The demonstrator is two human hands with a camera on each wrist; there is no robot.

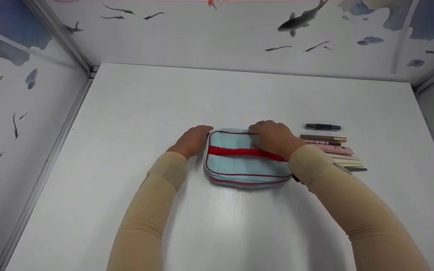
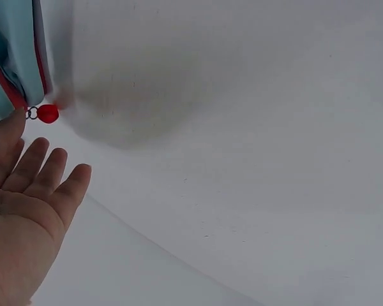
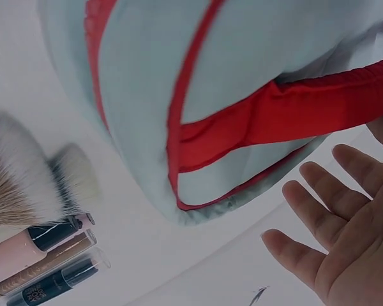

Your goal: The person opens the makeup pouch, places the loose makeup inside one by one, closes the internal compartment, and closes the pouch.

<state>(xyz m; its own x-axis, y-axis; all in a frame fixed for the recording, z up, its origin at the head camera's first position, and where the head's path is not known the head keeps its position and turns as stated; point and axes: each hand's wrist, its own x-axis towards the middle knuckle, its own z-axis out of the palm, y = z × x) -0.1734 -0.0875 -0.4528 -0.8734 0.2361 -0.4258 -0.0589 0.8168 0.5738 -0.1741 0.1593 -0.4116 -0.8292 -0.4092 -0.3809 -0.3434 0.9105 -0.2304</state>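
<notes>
A light blue cosmetic bag (image 1: 232, 165) with red piping lies on the white table. A red strap handle (image 1: 226, 151) runs across its top. My left hand (image 1: 192, 141) is at the bag's far left corner. In the left wrist view, its thumb and forefinger pinch the zipper pull (image 2: 32, 113), with a red ball charm (image 2: 48, 113) sticking out beside the thumb; the other fingers are spread. Across the bag's far right part rests my right hand (image 1: 275, 137). Its fingers (image 3: 316, 210) extend past the bag's edge in the right wrist view, the thumb by the strap.
Right of the bag lie a dark stick in clear packaging (image 1: 322, 127), a brown tube (image 1: 322, 138), a pink tube (image 1: 341, 150) and several slim pale handles (image 1: 349, 163). Makeup brush bristles (image 3: 25, 178) show close to the bag. Patterned panels (image 1: 202, 41) enclose the table's back and sides.
</notes>
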